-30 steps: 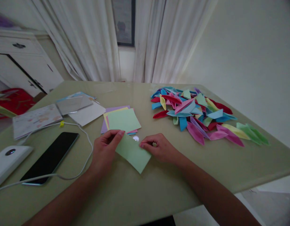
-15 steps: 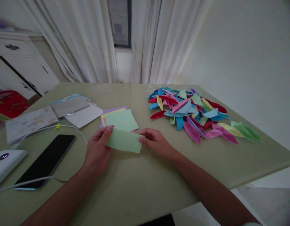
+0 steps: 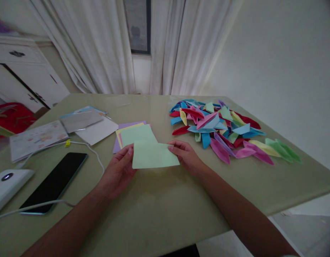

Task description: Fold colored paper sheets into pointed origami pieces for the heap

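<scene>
Between my two hands a light green sheet of paper [image 3: 155,156] is held up above the table. My left hand [image 3: 121,167] pinches its left edge, thumb on the near face. At the upper right corner, the thumb and fingers of my right hand [image 3: 184,153] grip the same sheet. Just behind it lies a small stack of coloured paper [image 3: 138,135], light green on top, with yellow, pink and purple edges showing. To the right is a heap of folded paper pieces [image 3: 207,121] in red, blue, pink, yellow, green and purple.
On the left of the table [image 3: 159,210] lie a black phone [image 3: 55,182], a white device [image 3: 12,185] and a white cable [image 3: 92,150] with a yellow tag. Behind them are a printed booklet [image 3: 37,139], a clear sleeve [image 3: 80,121] and white paper [image 3: 99,131].
Both hands have shifted right with the green sheet. The sheet has turned so that more of its face shows and it sits more level. The stack and the heap lie as before.
</scene>
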`<state>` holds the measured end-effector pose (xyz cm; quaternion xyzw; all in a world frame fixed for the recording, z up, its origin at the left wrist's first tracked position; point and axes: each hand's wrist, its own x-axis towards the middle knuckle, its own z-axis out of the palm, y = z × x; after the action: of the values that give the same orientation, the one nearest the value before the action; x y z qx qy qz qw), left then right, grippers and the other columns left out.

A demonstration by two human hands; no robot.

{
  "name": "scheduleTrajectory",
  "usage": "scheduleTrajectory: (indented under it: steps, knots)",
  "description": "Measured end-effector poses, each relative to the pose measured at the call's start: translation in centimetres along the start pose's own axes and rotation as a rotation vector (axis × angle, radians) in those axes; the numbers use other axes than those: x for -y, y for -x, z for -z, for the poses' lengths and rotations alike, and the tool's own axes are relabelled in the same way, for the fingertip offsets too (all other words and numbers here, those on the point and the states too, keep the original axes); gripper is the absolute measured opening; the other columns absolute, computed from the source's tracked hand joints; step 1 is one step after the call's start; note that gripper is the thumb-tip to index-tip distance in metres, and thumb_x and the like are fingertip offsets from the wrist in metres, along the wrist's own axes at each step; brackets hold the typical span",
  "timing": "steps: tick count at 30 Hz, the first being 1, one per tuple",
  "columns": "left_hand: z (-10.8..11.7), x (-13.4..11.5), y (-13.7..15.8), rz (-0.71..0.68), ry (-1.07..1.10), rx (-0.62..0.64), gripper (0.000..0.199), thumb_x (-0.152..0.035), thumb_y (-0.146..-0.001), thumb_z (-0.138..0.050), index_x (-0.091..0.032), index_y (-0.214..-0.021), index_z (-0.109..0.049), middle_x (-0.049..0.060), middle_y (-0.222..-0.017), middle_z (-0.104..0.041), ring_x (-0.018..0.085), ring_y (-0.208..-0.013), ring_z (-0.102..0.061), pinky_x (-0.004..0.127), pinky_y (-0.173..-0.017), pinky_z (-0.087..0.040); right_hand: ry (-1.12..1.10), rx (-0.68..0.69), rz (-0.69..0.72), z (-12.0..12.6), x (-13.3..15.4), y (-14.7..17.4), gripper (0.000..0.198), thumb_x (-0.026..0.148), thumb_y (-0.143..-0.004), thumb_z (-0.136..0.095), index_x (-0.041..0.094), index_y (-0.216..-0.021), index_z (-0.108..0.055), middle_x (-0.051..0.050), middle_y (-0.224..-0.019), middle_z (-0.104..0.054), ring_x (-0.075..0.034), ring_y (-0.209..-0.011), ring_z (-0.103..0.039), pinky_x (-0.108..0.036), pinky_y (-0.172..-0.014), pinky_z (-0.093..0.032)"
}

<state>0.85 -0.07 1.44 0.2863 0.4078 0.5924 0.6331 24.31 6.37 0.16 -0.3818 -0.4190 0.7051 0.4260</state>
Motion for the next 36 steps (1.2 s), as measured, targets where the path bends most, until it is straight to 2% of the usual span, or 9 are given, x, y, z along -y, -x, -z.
scheduleTrajectory:
  steps: [3,6,9,14,17,22,26,31,36]
  knots:
    - [0.4,0.4,-0.3,-0.124,-0.056,-0.033,0.037,-0.039,-0.073,-0.093,-0.024,-0.095,-0.067,0.002,-0.097,-0.079,0.02,-0.085,-0.075,0.024,-0.064,-0.055,-0.002,-0.036,-0.012,-0.1,0.4,0.1,0.04,0.037,-0.067,-0.092,0.019,-0.097,-0.072,0.001,-0.08,-0.073,-0.014,-0.067,-0.062,-0.025,-0.062,-0.046]
    - [1.0,0.7,-0.6,-0.262,-0.289,-0.09,0.029,-0.036,-0.076,-0.09,-0.022,-0.088,-0.068,0.003,-0.097,-0.079,0.019,-0.087,-0.073,0.023,-0.068,-0.053,0.014,-0.08,0.005,-0.1,0.7,0.1,0.043,0.038,-0.068,-0.09,0.022,-0.1,-0.065,0.004,-0.074,-0.068,-0.015,-0.063,-0.06,-0.024,-0.057,-0.042]
    - [1.3,0.7,-0.7,-0.324,-0.507,-0.125,0.033,-0.042,-0.083,-0.083,-0.021,-0.108,-0.078,0.008,-0.109,-0.079,0.021,-0.094,-0.072,0.027,-0.078,-0.054,0.005,-0.125,0.031,-0.1,0.5,-0.1,0.044,0.041,-0.07,-0.088,0.025,-0.1,-0.061,0.005,-0.076,-0.066,-0.015,-0.064,-0.061,-0.025,-0.059,-0.044]
    - [1.1,0.3,-0.4,-0.323,-0.607,-0.1,0.057,-0.044,-0.087,-0.078,-0.022,-0.138,-0.07,0.005,-0.096,-0.076,0.017,-0.079,-0.064,0.025,-0.068,-0.05,-0.065,-0.124,0.128,0.2,0.5,-0.5,0.043,0.064,-0.085,-0.071,0.028,-0.101,-0.052,0.001,-0.083,-0.069,-0.02,-0.072,-0.067,-0.03,-0.065,-0.05]
    - [1.4,0.3,-0.4,-0.336,-0.636,-0.086,0.053,-0.04,-0.089,-0.076,-0.023,-0.139,-0.07,0.004,-0.096,-0.074,0.015,-0.079,-0.063,0.023,-0.07,-0.05,0.005,-0.079,0.229,0.6,0.8,-0.3,0.032,0.051,-0.088,-0.072,0.03,-0.101,-0.051,0.003,-0.086,-0.069,-0.018,-0.071,-0.065,-0.028,-0.064,-0.048]
    - [1.7,0.4,-0.7,-0.278,-0.464,0.039,0.058,-0.033,-0.087,-0.079,-0.025,-0.143,-0.066,0.01,-0.127,-0.073,0.02,-0.11,-0.07,0.027,-0.09,-0.055,0.246,0.028,0.343,1.2,1.4,0.1,0.029,0.03,-0.085,-0.077,0.029,-0.112,-0.066,-0.001,-0.099,-0.072,-0.017,-0.078,-0.063,-0.029,-0.069,-0.049]
    - [1.2,0.0,-0.5,-0.315,-0.486,0.087,0.057,-0.033,-0.08,-0.087,-0.026,-0.135,-0.073,0.011,-0.142,-0.067,0.025,-0.128,-0.064,0.034,-0.106,-0.052,0.347,0.086,0.367,1.6,1.7,0.1,0.024,0.033,-0.081,-0.084,0.025,-0.102,-0.078,-0.006,-0.106,-0.073,-0.023,-0.097,-0.068,-0.035,-0.083,-0.054]
    - [1.2,-0.3,-0.3,-0.294,-0.66,0.084,0.043,-0.047,-0.077,-0.087,-0.027,-0.116,-0.083,0.014,-0.13,-0.074,0.035,-0.14,-0.055,0.047,-0.112,-0.049,0.371,0.157,0.428,1.7,1.8,0.1,0.033,0.037,-0.076,-0.091,0.026,-0.105,-0.082,-0.006,-0.107,-0.074,-0.024,-0.101,-0.068,-0.037,-0.088,-0.054]
    - [1.5,-0.2,-0.3,-0.336,-0.722,0.027,0.034,-0.053,-0.081,-0.082,-0.03,-0.106,-0.086,0.015,-0.124,-0.075,0.036,-0.143,-0.051,0.048,-0.109,-0.05,0.459,0.155,0.456,1.8,1.9,0.3,0.021,0.043,-0.083,-0.086,0.028,-0.098,-0.085,-0.007,-0.104,-0.075,-0.025,-0.1,-0.069,-0.042,-0.094,-0.053]
